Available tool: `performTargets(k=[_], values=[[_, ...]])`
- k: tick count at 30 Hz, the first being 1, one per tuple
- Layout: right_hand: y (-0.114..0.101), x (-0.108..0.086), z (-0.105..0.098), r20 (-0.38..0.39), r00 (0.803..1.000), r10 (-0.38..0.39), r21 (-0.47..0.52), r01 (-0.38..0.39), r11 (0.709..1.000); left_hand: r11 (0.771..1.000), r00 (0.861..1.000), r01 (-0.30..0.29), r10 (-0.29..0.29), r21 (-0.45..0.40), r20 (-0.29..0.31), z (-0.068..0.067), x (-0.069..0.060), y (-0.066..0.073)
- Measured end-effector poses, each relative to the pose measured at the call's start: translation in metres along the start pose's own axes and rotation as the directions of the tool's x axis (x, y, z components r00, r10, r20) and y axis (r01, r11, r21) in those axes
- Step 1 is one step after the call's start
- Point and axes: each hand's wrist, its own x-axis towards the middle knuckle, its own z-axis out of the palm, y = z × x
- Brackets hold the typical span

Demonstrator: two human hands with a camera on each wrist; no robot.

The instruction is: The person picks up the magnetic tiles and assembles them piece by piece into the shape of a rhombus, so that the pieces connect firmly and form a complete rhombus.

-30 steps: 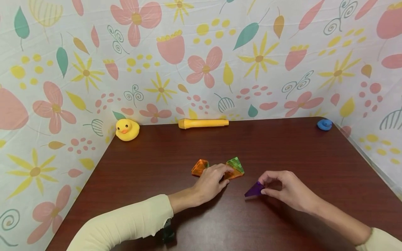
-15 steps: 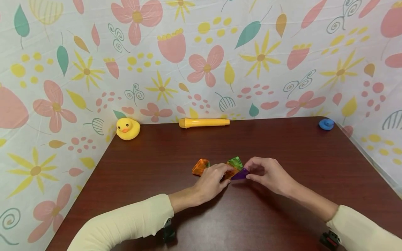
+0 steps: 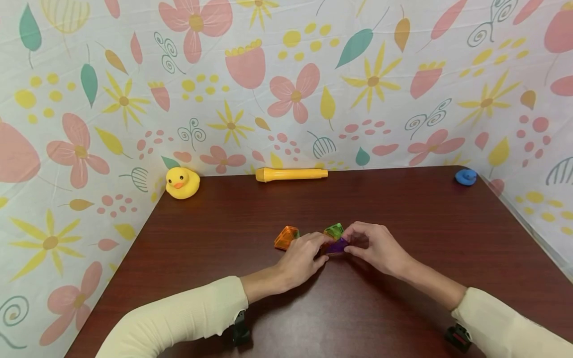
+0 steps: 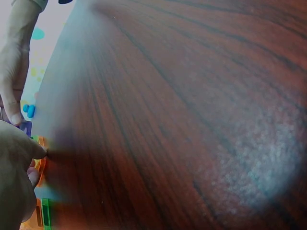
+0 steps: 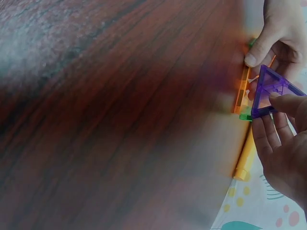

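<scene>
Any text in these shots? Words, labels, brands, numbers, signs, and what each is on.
None readable in any view.
Purple triangular tile, orange tile, green tile: no lettering visible.
Yellow toy microphone: no lettering visible.
Patterned backdrop: flowers, leaves and similar motifs, no words.
Black wrist devices: any markings too small to read.

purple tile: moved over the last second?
Yes. In the head view, the purple tile has shifted left and farther back, closer to the yellow microphone, pinched in the right hand.
</scene>
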Motion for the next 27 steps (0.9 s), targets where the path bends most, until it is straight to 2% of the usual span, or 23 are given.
performTargets(k=[8, 27], values=[[0.0009, 0.0003, 0.0043, 0.002, 0.999, 0.032, 0.012, -0.032, 0.999, 1.000, 1.000, 0.010, -0.010, -0.011, 0.003, -0.0002, 0.0003, 0.0005], [0.0057, -0.0032, 0.0104, -0.009, 0.999, 0.049, 0.005, -0.049, 0.999, 1.000, 1.000, 0.002, -0.002, -0.021, 0.008, -0.0006, 0.0009, -0.0001]])
